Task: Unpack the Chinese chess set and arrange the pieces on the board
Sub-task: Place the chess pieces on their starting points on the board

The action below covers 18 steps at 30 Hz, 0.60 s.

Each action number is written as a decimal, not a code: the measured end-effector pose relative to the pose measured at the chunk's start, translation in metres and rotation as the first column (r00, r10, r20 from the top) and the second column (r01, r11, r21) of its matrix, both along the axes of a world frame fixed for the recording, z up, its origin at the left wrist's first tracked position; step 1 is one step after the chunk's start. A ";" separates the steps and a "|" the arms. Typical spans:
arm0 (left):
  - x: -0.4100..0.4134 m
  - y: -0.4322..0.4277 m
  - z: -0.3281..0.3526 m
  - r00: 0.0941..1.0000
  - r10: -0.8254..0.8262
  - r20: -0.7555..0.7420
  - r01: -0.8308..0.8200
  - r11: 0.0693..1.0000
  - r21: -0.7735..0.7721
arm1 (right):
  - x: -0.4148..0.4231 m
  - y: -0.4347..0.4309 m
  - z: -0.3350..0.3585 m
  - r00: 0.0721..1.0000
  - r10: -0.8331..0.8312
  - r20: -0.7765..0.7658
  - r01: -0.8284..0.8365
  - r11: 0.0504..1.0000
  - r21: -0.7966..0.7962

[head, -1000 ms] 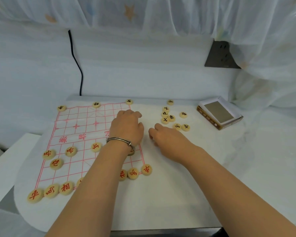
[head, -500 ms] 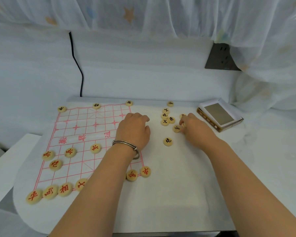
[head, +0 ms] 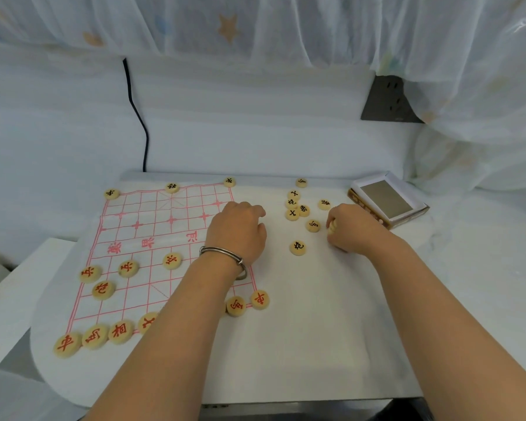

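Head view: your right hand [head: 356, 232] curls its fingers round stacked pieces [head: 331, 228], whose edges show at the fingertips. Keep the stack pinched square. The likely next move is to the board [head: 152, 214], whose far rows are mostly bare.

Your left hand [head: 237, 235] rests curled on the board's right edge; whether it holds anything is hidden.

Loose black-lettered pieces [head: 313, 226] lie just left of your right fingertips, so lift clear of them. The box [head: 389, 205] sits just beyond the knuckles.

Right hand [head: 351, 230] mostly hides its piece [head: 332, 228].
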State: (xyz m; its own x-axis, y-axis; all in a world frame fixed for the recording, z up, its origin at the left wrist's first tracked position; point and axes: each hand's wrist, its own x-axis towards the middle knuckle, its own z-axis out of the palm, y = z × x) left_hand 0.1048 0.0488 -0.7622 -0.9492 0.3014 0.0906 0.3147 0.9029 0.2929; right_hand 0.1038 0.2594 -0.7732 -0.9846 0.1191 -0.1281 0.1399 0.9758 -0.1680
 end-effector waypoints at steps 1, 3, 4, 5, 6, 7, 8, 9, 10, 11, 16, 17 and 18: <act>0.000 -0.002 0.001 1.000 -0.001 -0.004 0.001 1.000 -0.004 | 0.001 -0.001 0.001 1.000 -0.008 0.011 0.008 1.000 -0.002; 0.003 -0.007 0.002 1.000 0.001 -0.010 -0.001 1.000 0.002 | 0.007 -0.005 0.004 1.000 -0.020 0.012 0.019 0.999 0.035; 0.003 -0.011 0.003 1.000 0.007 -0.010 -0.007 1.000 0.010 | 0.009 -0.010 0.006 1.000 -0.021 -0.005 0.022 0.997 0.068; 0.004 -0.015 0.005 1.000 0.015 -0.008 -0.015 1.000 0.020 | 0.011 -0.016 0.007 0.999 -0.014 -0.033 0.017 0.995 0.099; 0.005 -0.018 0.005 1.000 0.019 -0.002 -0.019 0.999 0.027 | 0.013 -0.024 0.009 0.997 0.004 -0.073 0.005 0.993 0.121; 0.006 -0.023 0.006 1.000 0.021 0.002 -0.021 0.999 0.031 | 0.014 -0.034 0.011 0.993 0.033 -0.117 -0.018 0.991 0.130; 0.008 -0.030 0.007 1.000 0.019 0.006 -0.019 0.999 0.029 | 0.013 -0.046 0.013 0.986 0.068 -0.155 -0.047 0.990 0.133; 0.010 -0.035 0.006 1.000 0.015 0.006 -0.015 1.000 0.027 | 0.013 -0.057 0.016 0.978 0.104 -0.179 -0.080 0.988 0.135; 0.011 -0.044 0.006 1.000 0.016 0.006 -0.016 1.000 0.023 | 0.011 -0.069 0.018 0.972 0.138 -0.193 -0.114 0.985 0.132; 0.012 -0.052 0.006 1.000 0.021 0.007 -0.021 1.000 0.022 | 0.009 -0.079 0.022 0.966 0.168 -0.198 -0.145 0.981 0.125; 0.008 -0.105 0.012 0.986 0.164 0.006 -0.164 0.986 0.035 | -0.015 -0.120 0.033 0.946 0.255 -0.201 -0.264 0.964 -0.018; 0.006 -0.118 0.013 0.980 0.197 0.021 -0.197 0.980 0.036 | -0.021 -0.130 0.034 0.942 0.274 -0.196 -0.285 0.958 -0.033; 0.005 -0.126 0.013 0.975 0.217 0.041 -0.218 0.975 0.037 | -0.026 -0.135 0.035 0.939 0.288 -0.189 -0.301 0.953 -0.039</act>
